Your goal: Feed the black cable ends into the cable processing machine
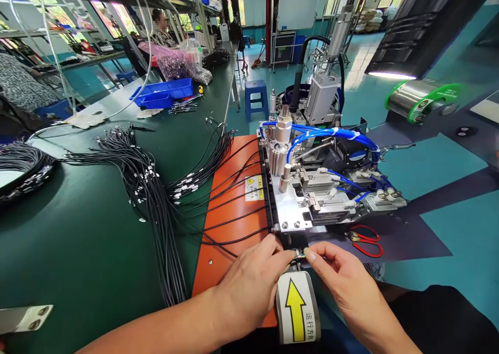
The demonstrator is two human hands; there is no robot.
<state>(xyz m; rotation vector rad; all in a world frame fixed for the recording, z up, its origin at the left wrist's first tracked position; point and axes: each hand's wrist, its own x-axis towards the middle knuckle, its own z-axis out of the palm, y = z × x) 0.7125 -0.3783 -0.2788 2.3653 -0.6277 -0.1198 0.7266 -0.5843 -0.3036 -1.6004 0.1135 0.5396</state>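
Green table fills left of frame, black cables on it; metal machine centre right. Hands almost meet at lower centre, just above the arrow plate: right hand looks pinched on a tiny wire end, left hand has fingertips just beside it, can't tell if gripping. Probably best: light pinch, wires straight, fingertips clear of machine. Wire tips hidden by fingers; coil cut off at left edge, lamp at upper right.

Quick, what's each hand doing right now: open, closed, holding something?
Left hand: fingers curled at the pneumatic machine's near edge; whether it grips anything cannot be told.
Right hand: closed, apparently pinching fine wire ends.
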